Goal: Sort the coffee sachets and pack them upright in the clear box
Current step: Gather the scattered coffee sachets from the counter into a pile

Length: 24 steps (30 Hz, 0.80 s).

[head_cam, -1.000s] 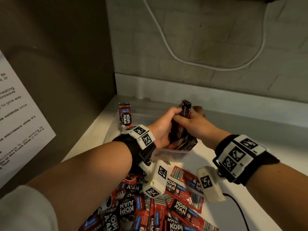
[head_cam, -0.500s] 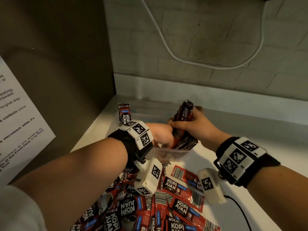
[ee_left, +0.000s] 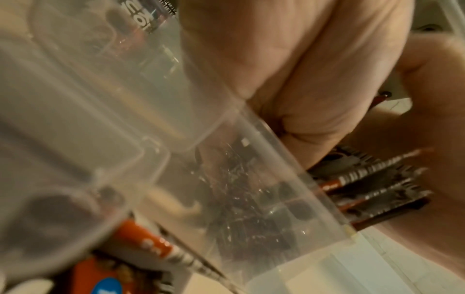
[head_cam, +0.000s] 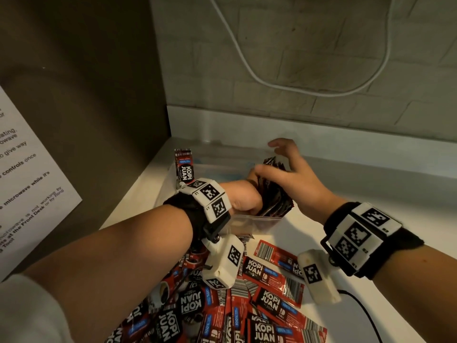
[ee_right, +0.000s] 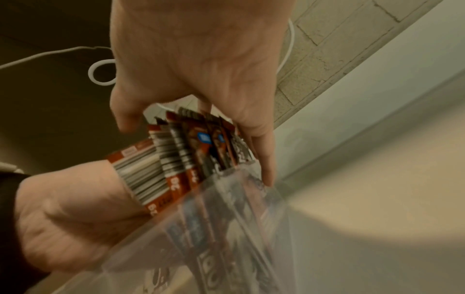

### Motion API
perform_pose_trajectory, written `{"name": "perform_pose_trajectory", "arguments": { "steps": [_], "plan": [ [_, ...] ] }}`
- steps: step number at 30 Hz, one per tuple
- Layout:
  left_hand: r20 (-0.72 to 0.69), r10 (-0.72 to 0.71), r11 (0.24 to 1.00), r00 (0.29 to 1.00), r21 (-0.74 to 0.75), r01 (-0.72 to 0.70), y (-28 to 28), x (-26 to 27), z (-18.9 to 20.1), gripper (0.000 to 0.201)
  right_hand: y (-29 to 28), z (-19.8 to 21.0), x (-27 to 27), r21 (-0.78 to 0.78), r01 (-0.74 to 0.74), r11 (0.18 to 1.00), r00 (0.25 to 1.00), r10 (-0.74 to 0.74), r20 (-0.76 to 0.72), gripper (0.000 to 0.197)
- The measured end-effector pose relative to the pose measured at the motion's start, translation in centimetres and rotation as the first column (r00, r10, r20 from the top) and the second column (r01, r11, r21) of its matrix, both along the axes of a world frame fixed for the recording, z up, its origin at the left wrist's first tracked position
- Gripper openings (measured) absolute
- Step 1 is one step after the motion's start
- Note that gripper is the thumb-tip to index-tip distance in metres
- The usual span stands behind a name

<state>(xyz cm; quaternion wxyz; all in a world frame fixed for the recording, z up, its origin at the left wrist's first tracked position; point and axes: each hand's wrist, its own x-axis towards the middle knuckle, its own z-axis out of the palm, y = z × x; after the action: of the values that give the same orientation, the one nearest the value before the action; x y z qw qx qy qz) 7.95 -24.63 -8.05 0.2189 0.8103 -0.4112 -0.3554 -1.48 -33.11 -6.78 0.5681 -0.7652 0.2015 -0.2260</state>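
On the white counter [head_cam: 371,219] by the brick wall, the left hand [head_cam: 243,198] clamps a fanned stack of sachets [head_cam: 273,194] standing in the clear box [head_cam: 249,222] while the right hand [head_cam: 291,177], fingers spread, steadies their tops; I'd square them gently before letting go.
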Motion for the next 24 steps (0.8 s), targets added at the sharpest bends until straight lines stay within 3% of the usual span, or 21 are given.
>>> {"name": "perform_pose_trajectory", "arguments": {
  "steps": [2, 4, 7, 10, 12, 14, 16, 19, 21, 24],
  "plan": [
    [-0.096, 0.012, 0.999, 0.995, -0.042, -0.016, 0.5, 0.4, 0.0, 0.036, 0.2, 0.1, 0.3, -0.011, -0.013, 1.0, 1.0, 0.013, 0.023, 0.027],
    [-0.293, 0.037, 0.991, 0.955, -0.109, -0.071, 0.9, 0.5, 0.1, 0.025, 0.4, -0.1, 0.7, -0.112, -0.001, 0.994, 1.0, 0.001, 0.001, 0.018],
    [-0.536, 0.022, 0.982, 0.844, -0.145, -0.118, 1.2, 0.8, -0.2, 0.054, 0.2, -0.9, 1.3, -0.238, -0.005, 0.971, 0.99, -0.03, -0.141, 0.025],
    [-0.632, -0.036, 0.993, 0.774, -0.113, -0.046, 1.6, 1.2, -0.1, 0.079, -0.1, -0.9, 1.3, -0.27, -0.044, 0.962, 0.978, -0.014, -0.209, 0.032],
    [-0.58, -0.1, 0.994, 0.808, -0.097, 0.054, 1.7, 1.5, -0.3, 0.098, -0.2, -0.9, 1.2, -0.278, -0.051, 0.959, 0.974, -0.013, -0.226, 0.033],
    [-0.435, -0.158, 0.987, 0.886, -0.057, 0.148, 1.6, 1.3, -0.3, 0.111, -0.1, -1.0, 1.2, -0.277, -0.055, 0.959, 0.97, -0.014, -0.241, 0.03],
    [-0.255, -0.16, 0.986, 0.954, -0.003, 0.164, 1.2, 1.1, -0.1, 0.093, -0.2, -1.1, 1.3, -0.302, -0.06, 0.951, 0.965, -0.023, -0.262, 0.023],
    [-0.07, -0.117, 0.993, 0.991, -0.023, 0.115, 0.2, 0.5, 0.0, 0.058, -0.7, -0.9, 1.6, -0.356, -0.043, 0.933, 0.959, -0.061, -0.276, 0.019],
    [-0.073, -0.098, 0.992, 0.993, -0.083, 0.091, -0.5, 0.4, -0.2, 0.051, -1.0, -0.7, 1.9, -0.355, -0.017, 0.935, 0.956, -0.089, -0.279, 0.024],
    [-0.212, -0.046, 0.997, 0.976, -0.065, 0.033, -0.9, 0.3, -0.2, 0.043, -1.3, -0.6, 2.1, -0.294, 0.006, 0.956, 0.953, -0.095, -0.289, 0.033]
  ]
}}
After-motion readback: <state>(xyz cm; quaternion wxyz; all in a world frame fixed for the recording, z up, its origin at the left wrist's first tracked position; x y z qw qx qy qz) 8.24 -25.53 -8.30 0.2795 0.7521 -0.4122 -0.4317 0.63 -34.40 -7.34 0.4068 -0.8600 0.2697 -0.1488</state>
